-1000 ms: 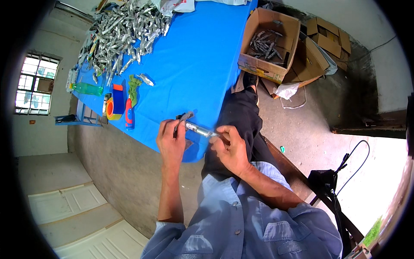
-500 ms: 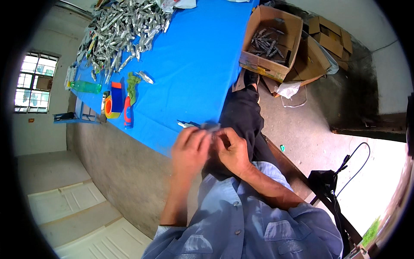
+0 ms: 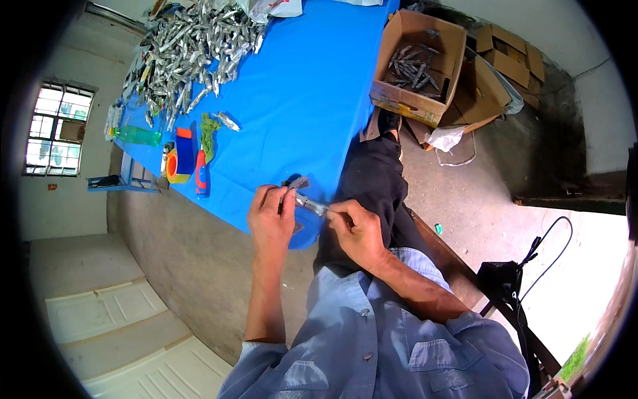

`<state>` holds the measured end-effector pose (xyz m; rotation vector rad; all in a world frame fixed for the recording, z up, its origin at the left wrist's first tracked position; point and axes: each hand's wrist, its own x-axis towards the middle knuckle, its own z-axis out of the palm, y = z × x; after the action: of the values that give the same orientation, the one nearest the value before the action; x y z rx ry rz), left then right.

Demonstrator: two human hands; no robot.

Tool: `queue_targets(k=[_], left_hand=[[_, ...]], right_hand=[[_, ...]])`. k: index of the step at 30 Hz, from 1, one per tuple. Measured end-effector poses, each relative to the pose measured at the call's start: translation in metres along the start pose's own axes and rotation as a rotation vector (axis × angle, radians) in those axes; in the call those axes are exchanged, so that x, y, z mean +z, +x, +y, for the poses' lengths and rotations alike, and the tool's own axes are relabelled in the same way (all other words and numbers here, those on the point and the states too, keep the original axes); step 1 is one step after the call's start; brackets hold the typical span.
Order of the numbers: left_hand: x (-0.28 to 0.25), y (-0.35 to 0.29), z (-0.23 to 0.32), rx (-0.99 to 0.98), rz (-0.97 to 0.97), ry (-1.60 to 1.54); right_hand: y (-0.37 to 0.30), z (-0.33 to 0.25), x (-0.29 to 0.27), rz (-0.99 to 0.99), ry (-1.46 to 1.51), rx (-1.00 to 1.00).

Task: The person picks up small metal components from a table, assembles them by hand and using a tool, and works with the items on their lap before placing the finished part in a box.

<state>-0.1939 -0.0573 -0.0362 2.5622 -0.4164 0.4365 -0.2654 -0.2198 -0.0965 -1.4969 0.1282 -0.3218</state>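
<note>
My left hand point(image 3: 271, 216) pinches one end of a slim silvery piece point(image 3: 310, 204), shiny as if wrapped; its exact kind I cannot make out. A bit of dark grey material point(image 3: 299, 183) sticks up beyond the left fingertips; whether it belongs to the piece is unclear. The fingers of my right hand point(image 3: 362, 229) are closed on the other end. Both hands hover over the near corner of the blue-covered table point(image 3: 299, 100). A similar single piece point(image 3: 228, 121) lies farther up the cloth, apart from a large heap of silvery pieces point(image 3: 193, 60).
At the table's left edge are a green bottle point(image 3: 137, 135), a tape dispenser point(image 3: 183, 156) with a yellow-orange roll, a red-and-blue tool point(image 3: 201, 174) and a green rag point(image 3: 209, 136). Right of the table, an open cardboard box point(image 3: 415, 100) contains several dark slim pieces.
My left hand has moved left, away from the right hand, and the silvery piece now shows between them. My right hand has hardly moved.
</note>
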Motion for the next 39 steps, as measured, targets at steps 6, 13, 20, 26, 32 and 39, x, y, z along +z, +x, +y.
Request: queue_targets(k=[6,13,20,26,32,39], left_hand=[[-0.013,0.001,0.028,-0.102,-0.024,-0.091],[0.007,-0.020,0.041,0.093,-0.107,-0.069],[0.000,-0.004,0.010,-0.052,-0.044,-0.078],[-0.001,0.005,0.001,-0.039,0.020,0.022],[-0.011,0.002,0.022,-0.088,0.013,0.030],[0.010,-0.018,0.044,0.110,-0.071,-0.011]], right_hand=[[0.000,-0.005,-0.004,-0.011,-0.056,0.054],[-0.002,0.004,-0.004,0.016,-0.091,-0.037],[0.000,0.003,-0.005,-0.030,-0.070,-0.055],[0.000,0.005,-0.003,-0.016,-0.050,-0.083],[0.001,0.000,-0.007,0.003,-0.075,-0.098],[0.000,0.005,-0.009,0.002,-0.071,-0.158]])
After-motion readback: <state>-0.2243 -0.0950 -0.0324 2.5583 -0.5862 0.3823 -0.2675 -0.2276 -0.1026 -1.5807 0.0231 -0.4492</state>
